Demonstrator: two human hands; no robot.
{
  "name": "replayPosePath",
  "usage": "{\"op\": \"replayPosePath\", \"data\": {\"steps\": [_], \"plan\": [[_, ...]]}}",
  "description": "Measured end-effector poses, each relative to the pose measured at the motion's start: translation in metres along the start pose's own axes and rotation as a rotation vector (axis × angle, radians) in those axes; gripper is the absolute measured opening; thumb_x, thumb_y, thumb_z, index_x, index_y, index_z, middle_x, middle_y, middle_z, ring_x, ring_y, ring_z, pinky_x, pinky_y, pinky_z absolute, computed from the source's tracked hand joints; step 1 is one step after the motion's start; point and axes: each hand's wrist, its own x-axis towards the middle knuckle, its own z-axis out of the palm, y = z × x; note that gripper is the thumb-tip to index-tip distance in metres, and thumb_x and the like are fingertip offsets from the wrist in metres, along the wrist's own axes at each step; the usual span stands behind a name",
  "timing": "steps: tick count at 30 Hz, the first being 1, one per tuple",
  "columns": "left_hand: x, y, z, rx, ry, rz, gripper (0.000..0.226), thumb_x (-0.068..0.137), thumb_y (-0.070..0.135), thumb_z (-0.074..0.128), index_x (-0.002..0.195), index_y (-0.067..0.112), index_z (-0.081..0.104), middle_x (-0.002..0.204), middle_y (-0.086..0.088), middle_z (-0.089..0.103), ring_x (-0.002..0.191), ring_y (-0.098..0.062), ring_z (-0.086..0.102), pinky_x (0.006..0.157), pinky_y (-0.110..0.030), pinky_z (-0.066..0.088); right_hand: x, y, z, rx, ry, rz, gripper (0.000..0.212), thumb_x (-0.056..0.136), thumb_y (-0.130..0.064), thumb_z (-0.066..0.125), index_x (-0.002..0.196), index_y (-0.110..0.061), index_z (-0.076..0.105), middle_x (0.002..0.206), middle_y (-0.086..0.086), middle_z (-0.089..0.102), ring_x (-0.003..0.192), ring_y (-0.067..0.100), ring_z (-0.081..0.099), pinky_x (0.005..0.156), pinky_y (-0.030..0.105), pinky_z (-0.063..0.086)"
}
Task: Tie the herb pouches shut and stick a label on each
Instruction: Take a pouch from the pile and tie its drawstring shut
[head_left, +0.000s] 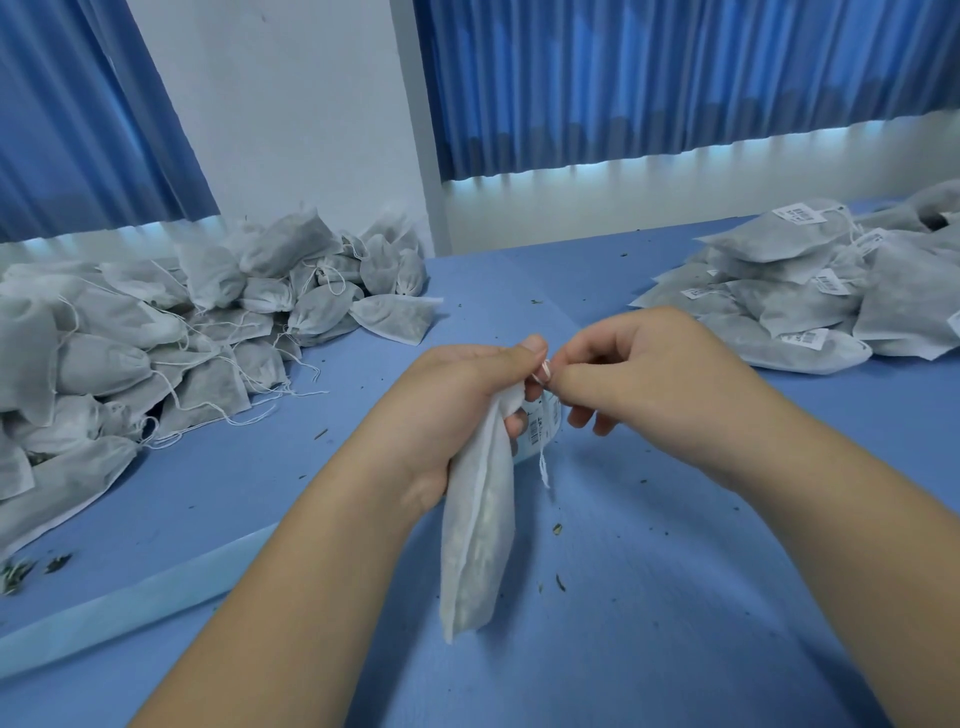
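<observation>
The pouch (478, 519) was white, the string (544, 467) white. The tabletop (675, 597) was blue with dark green flecks (560, 582). The left-edge pile (208, 322) and right-edge pile (810, 291) were grey-white. Its labels (798, 214) were white with black barcode stripes. The curtains (675, 78) were blue, the wall (291, 104) white.

Hands: two, the left hand (467, 410) and the right hand (639, 379). Held pouch (478, 545): one, with one string (543, 467) hanging. Piles on the table (675, 597): two, the left pile (182, 332) at frame left and the right pile (810, 296) at upper right; their pouches overlap too much to count. Barcode labels (798, 214) in the right pile: at least four. Curtains (675, 78): two.
</observation>
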Motion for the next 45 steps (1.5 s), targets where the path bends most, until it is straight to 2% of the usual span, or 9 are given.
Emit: {"op": "replayPosePath", "data": {"steps": [4, 8, 18, 22, 28, 33, 38, 41, 45], "plan": [[0.002, -0.001, 0.000, -0.019, 0.021, -0.009, 0.033, 0.091, 0.027, 0.065, 0.060, 0.017, 0.066, 0.066, 0.001, 0.054, 0.045, -0.011, 0.042, 0.045, -0.021, 0.036, 0.002, 0.003, 0.006, -0.053, 0.127, -0.072, 0.013, 0.079, -0.023, 0.073, 0.068, -0.019, 0.070, 0.059, 0.000, 0.064, 0.054, 0.008, 0.054, 0.052, 0.028, 0.046], [0.002, -0.002, 0.001, -0.053, 0.057, 0.011, 0.035, 0.092, 0.024, 0.065, 0.058, 0.016, 0.066, 0.064, 0.001, 0.055, 0.044, -0.009, 0.045, 0.044, -0.019, 0.039, 0.002, 0.004, 0.009, -0.101, 0.186, -0.141, 0.011, 0.076, -0.024, 0.071, 0.067, -0.019, 0.068, 0.052, -0.013, 0.056, 0.050, 0.001, 0.047, 0.049, 0.014, 0.038], [0.004, -0.004, 0.003, -0.045, 0.159, 0.038, 0.037, 0.090, 0.027, 0.068, 0.054, 0.019, 0.067, 0.062, 0.001, 0.057, 0.044, -0.008, 0.045, 0.044, -0.019, 0.038, 0.000, 0.001, 0.009, -0.182, 0.193, -0.228, 0.012, 0.076, -0.029, 0.063, 0.068, -0.023, 0.070, 0.056, -0.023, 0.059, 0.054, -0.001, 0.053, 0.054, 0.010, 0.038], [0.004, -0.004, 0.002, -0.043, 0.191, 0.052, 0.033, 0.089, 0.028, 0.070, 0.057, 0.019, 0.066, 0.059, 0.003, 0.057, 0.045, -0.010, 0.044, 0.043, -0.018, 0.038, 0.000, 0.001, 0.003, -0.160, 0.268, -0.278, 0.010, 0.076, -0.019, 0.066, 0.067, -0.023, 0.069, 0.062, -0.019, 0.062, 0.057, 0.002, 0.055, 0.057, 0.010, 0.039], [0.004, -0.007, 0.005, 0.039, 0.226, 0.093, 0.033, 0.089, 0.031, 0.070, 0.059, 0.018, 0.066, 0.066, -0.006, 0.054, 0.048, -0.014, 0.044, 0.051, -0.025, 0.036, -0.001, 0.003, 0.009, -0.215, 0.219, -0.261, 0.013, 0.076, -0.033, 0.069, 0.069, -0.024, 0.074, 0.060, -0.014, 0.065, 0.059, 0.000, 0.057, 0.056, 0.011, 0.039], [0.003, -0.010, 0.011, 0.172, 0.288, 0.171, 0.034, 0.089, 0.035, 0.070, 0.058, 0.020, 0.066, 0.048, 0.007, 0.052, 0.044, -0.008, 0.045, 0.047, -0.018, 0.037, 0.001, 0.005, 0.012, -0.283, 0.279, -0.256, 0.012, 0.079, -0.025, 0.070, 0.069, -0.022, 0.074, 0.059, -0.012, 0.065, 0.064, 0.004, 0.058, 0.057, 0.012, 0.040], [0.004, -0.012, 0.009, 0.281, 0.291, 0.234, 0.029, 0.086, 0.039, 0.072, 0.065, 0.019, 0.072, 0.047, 0.011, 0.055, 0.046, -0.005, 0.049, 0.047, -0.013, 0.038, 0.000, 0.004, 0.013, -0.324, 0.283, -0.186, 0.020, 0.080, -0.023, 0.067, 0.060, -0.022, 0.065, 0.055, -0.010, 0.062, 0.061, 0.007, 0.056, 0.053, 0.021, 0.041], [0.003, -0.008, 0.005, 0.279, 0.236, 0.215, 0.029, 0.086, 0.040, 0.072, 0.063, 0.021, 0.073, 0.048, 0.007, 0.055, 0.045, -0.008, 0.049, 0.049, -0.018, 0.037, 0.000, 0.001, 0.005, -0.177, 0.257, -0.081, 0.018, 0.077, -0.019, 0.065, 0.059, -0.018, 0.063, 0.052, -0.007, 0.060, 0.049, 0.011, 0.054, 0.054, 0.029, 0.046], [0.005, -0.007, -0.002, 0.257, 0.215, 0.159, 0.030, 0.086, 0.042, 0.072, 0.059, 0.027, 0.074, 0.053, 0.002, 0.054, 0.048, -0.013, 0.045, 0.058, -0.027, 0.037, 0.002, -0.003, -0.011, 0.303, 0.182, 0.012, 0.020, 0.078, -0.007, 0.063, 0.058, -0.011, 0.061, 0.047, 0.001, 0.052, 0.047, 0.018, 0.049, 0.048, 0.028, 0.040]]}}
